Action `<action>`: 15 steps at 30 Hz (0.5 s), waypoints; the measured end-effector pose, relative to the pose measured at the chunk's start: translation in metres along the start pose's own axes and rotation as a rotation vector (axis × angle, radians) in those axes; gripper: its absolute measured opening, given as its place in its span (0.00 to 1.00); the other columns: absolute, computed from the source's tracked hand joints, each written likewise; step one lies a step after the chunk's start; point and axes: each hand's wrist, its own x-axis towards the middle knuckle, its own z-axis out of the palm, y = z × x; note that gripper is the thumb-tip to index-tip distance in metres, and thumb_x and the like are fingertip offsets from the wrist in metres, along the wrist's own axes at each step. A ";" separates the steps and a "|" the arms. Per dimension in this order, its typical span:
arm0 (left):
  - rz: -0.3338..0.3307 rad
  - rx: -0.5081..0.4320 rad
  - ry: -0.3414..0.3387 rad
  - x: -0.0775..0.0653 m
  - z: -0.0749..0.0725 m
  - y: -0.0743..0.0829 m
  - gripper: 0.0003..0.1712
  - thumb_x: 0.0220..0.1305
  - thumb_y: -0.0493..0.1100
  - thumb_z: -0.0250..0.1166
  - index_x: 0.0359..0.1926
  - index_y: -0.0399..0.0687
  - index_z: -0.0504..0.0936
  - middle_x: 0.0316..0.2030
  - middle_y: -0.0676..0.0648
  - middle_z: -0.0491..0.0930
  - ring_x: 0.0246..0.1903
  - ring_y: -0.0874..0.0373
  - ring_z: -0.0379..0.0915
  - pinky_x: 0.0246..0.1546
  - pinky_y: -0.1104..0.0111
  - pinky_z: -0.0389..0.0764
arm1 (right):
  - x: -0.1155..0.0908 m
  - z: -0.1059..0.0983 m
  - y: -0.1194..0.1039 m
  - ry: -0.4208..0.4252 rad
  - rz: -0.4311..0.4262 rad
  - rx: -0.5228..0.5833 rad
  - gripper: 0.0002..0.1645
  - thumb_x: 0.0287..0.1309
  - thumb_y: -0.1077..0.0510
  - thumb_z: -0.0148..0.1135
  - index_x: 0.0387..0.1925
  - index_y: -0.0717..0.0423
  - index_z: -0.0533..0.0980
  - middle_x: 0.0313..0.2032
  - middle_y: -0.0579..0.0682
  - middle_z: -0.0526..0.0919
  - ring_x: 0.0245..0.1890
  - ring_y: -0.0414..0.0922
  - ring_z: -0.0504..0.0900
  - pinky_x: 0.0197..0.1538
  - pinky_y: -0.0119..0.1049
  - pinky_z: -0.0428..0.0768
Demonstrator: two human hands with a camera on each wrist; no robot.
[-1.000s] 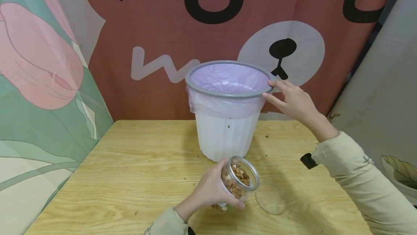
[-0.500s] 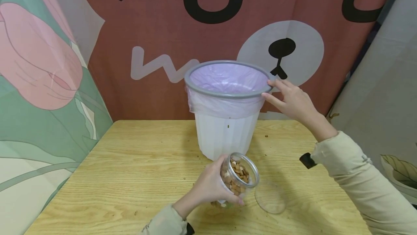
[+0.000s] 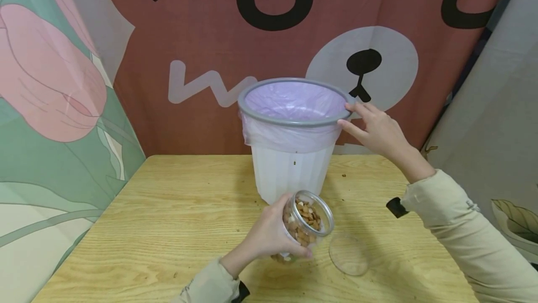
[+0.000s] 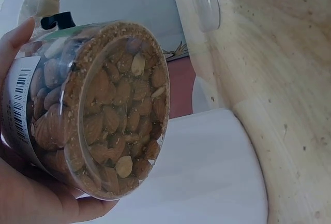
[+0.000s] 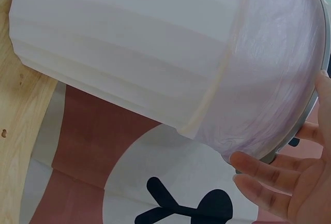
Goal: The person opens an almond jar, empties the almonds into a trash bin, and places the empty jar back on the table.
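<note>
In the head view my left hand [image 3: 271,230] grips a clear jar [image 3: 308,214] of almonds around its side. The jar is tilted, its metal-rimmed mouth uncovered and facing up and to the right. Its almond-filled base [image 4: 124,115] and a barcode label [image 4: 21,100] show in the left wrist view. Behind it stands a white trash bin [image 3: 290,172] with a grey rim and a pale purple bag [image 3: 294,100] folded over it. My right hand [image 3: 378,130] touches the right side of that rim with thumb and fingertips, the fingers fairly straight [image 5: 279,182].
A round clear lid [image 3: 349,254] lies on the wooden table [image 3: 176,228] to the right of the jar. Small dark crumbs are scattered over the tabletop. A printed curtain with a bear face [image 3: 201,121] hangs close behind the bin.
My left hand has raised the jar slightly and shifted it a little left, toward the bin. The right hand and the bin have stayed in place.
</note>
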 end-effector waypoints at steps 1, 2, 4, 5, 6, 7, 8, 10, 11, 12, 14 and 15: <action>0.006 0.004 0.002 0.000 -0.001 0.001 0.56 0.22 0.54 0.79 0.57 0.46 0.64 0.45 0.52 0.75 0.43 0.61 0.71 0.43 0.69 0.73 | 0.000 0.000 0.000 0.000 0.000 0.000 0.35 0.58 0.39 0.50 0.60 0.56 0.64 0.61 0.64 0.59 0.61 0.62 0.55 0.44 0.64 0.66; 0.012 0.008 0.004 0.001 -0.002 0.001 0.56 0.22 0.54 0.79 0.57 0.46 0.64 0.45 0.52 0.74 0.44 0.61 0.71 0.43 0.69 0.73 | 0.000 0.000 0.000 -0.001 0.000 0.000 0.35 0.58 0.39 0.50 0.60 0.56 0.64 0.61 0.64 0.59 0.61 0.62 0.55 0.44 0.64 0.66; 0.021 0.017 0.010 0.001 -0.003 0.002 0.57 0.22 0.54 0.79 0.58 0.45 0.63 0.45 0.52 0.74 0.44 0.60 0.71 0.44 0.69 0.72 | 0.000 0.000 0.000 0.000 -0.002 -0.001 0.35 0.58 0.39 0.50 0.60 0.57 0.64 0.61 0.64 0.59 0.61 0.62 0.55 0.44 0.64 0.66; 0.026 0.008 0.012 0.002 -0.004 0.002 0.57 0.22 0.54 0.80 0.58 0.45 0.63 0.46 0.52 0.74 0.45 0.60 0.71 0.45 0.68 0.72 | 0.000 0.000 0.000 0.000 -0.003 -0.001 0.35 0.58 0.39 0.50 0.60 0.57 0.64 0.61 0.64 0.59 0.61 0.62 0.55 0.44 0.64 0.67; 0.027 0.008 0.013 0.002 -0.005 0.003 0.57 0.22 0.54 0.80 0.58 0.45 0.63 0.46 0.52 0.74 0.45 0.60 0.71 0.45 0.68 0.72 | 0.000 0.001 0.000 0.000 -0.004 -0.001 0.35 0.58 0.40 0.50 0.60 0.57 0.64 0.61 0.64 0.60 0.61 0.62 0.55 0.44 0.64 0.67; 0.028 0.007 0.015 0.002 -0.006 0.003 0.57 0.22 0.54 0.80 0.58 0.45 0.63 0.46 0.52 0.74 0.45 0.60 0.71 0.45 0.68 0.72 | 0.000 0.001 0.000 0.000 -0.005 -0.002 0.35 0.58 0.40 0.50 0.60 0.57 0.64 0.61 0.64 0.60 0.61 0.62 0.55 0.44 0.64 0.67; 0.031 0.003 0.016 0.002 -0.007 0.004 0.57 0.22 0.53 0.80 0.58 0.45 0.63 0.46 0.52 0.73 0.45 0.60 0.71 0.45 0.68 0.72 | 0.000 0.001 0.000 0.001 -0.007 -0.003 0.35 0.58 0.40 0.51 0.60 0.57 0.64 0.61 0.64 0.60 0.61 0.62 0.55 0.44 0.63 0.67; 0.032 -0.004 0.019 0.003 -0.009 0.005 0.58 0.21 0.52 0.80 0.59 0.45 0.63 0.47 0.51 0.73 0.45 0.59 0.71 0.46 0.68 0.72 | 0.000 0.001 0.000 0.002 -0.008 -0.004 0.35 0.58 0.40 0.51 0.60 0.57 0.64 0.61 0.64 0.60 0.60 0.62 0.56 0.43 0.63 0.68; 0.033 -0.005 0.019 0.003 -0.010 0.006 0.58 0.21 0.52 0.80 0.59 0.45 0.62 0.47 0.51 0.73 0.45 0.59 0.71 0.46 0.68 0.72 | 0.000 0.001 0.000 0.003 -0.009 -0.003 0.35 0.58 0.40 0.51 0.60 0.57 0.64 0.61 0.64 0.60 0.60 0.62 0.56 0.43 0.63 0.68; 0.034 -0.001 0.022 0.003 -0.011 0.006 0.58 0.21 0.52 0.80 0.59 0.46 0.63 0.46 0.52 0.73 0.45 0.59 0.71 0.46 0.68 0.72 | 0.000 0.000 0.000 0.003 -0.008 -0.003 0.35 0.58 0.40 0.51 0.60 0.57 0.64 0.60 0.64 0.60 0.60 0.62 0.55 0.43 0.63 0.68; 0.031 -0.012 0.027 0.004 -0.012 0.007 0.58 0.21 0.51 0.80 0.59 0.47 0.62 0.47 0.52 0.73 0.46 0.59 0.70 0.46 0.67 0.72 | 0.000 0.000 0.000 0.003 -0.008 -0.003 0.35 0.58 0.40 0.51 0.60 0.57 0.64 0.61 0.64 0.60 0.61 0.62 0.55 0.43 0.63 0.68; 0.029 -0.016 0.029 0.004 -0.013 0.007 0.58 0.21 0.51 0.80 0.59 0.48 0.62 0.47 0.52 0.73 0.46 0.59 0.70 0.46 0.67 0.72 | 0.000 0.000 0.000 0.003 -0.007 -0.002 0.35 0.58 0.40 0.51 0.60 0.57 0.64 0.61 0.64 0.60 0.61 0.62 0.55 0.43 0.63 0.68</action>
